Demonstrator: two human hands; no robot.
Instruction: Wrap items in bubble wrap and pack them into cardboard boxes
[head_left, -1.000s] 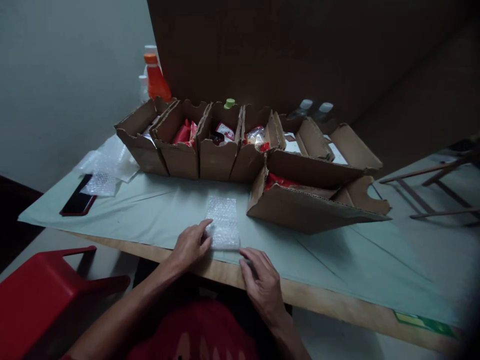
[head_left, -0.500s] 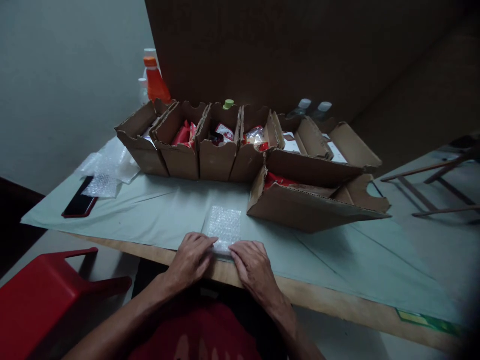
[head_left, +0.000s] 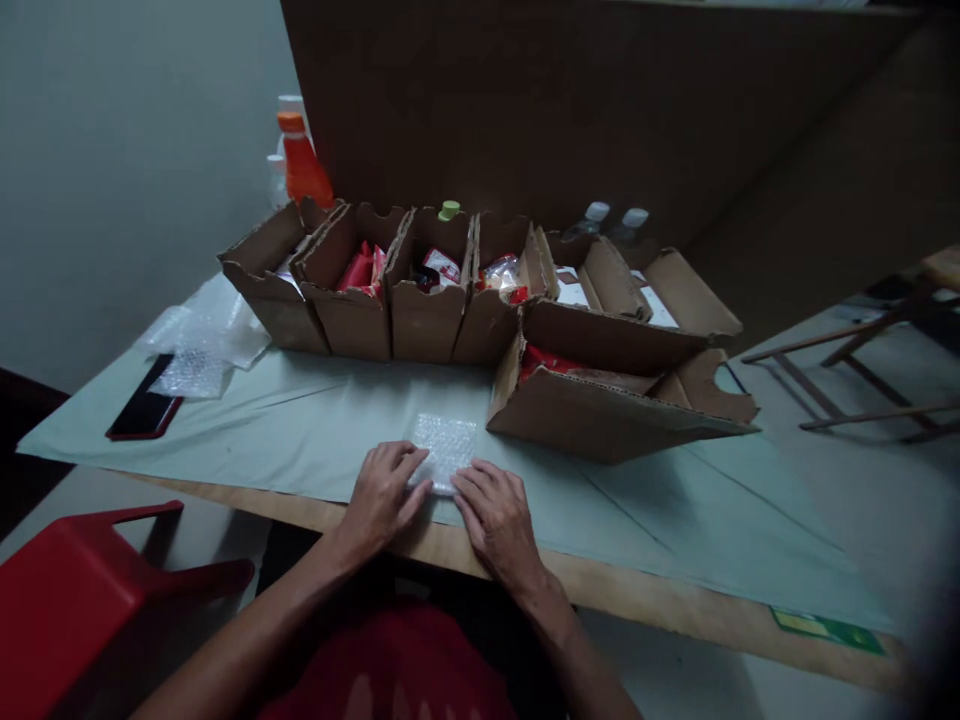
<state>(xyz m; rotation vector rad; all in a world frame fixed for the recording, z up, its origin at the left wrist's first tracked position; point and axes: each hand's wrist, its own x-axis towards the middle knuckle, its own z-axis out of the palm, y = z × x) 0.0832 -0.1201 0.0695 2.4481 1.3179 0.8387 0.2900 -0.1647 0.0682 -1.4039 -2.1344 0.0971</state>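
A small piece of bubble wrap [head_left: 444, 445] lies flat on the green tablecloth near the table's front edge, its near edge looking folded over. My left hand [head_left: 386, 490] grips its near left corner, fingers curled with the thumb below them. At the near right corner, the fingers and thumb of my right hand [head_left: 495, 510] close on the same sheet. Whether anything lies inside the fold cannot be made out.
Behind stands a row of open cardboard bins [head_left: 349, 325] with packets inside; another bin [head_left: 607, 425] sits at front right. At left lie more bubble wrap [head_left: 199, 360] and a phone [head_left: 146, 400]. Bottles [head_left: 306, 165] stand behind. A red stool [head_left: 90, 570] is below left.
Both hands have moved slightly forward, away from the table's front edge, along the bubble wrap. Its near edge now lies farther from me. The view has shifted a little.
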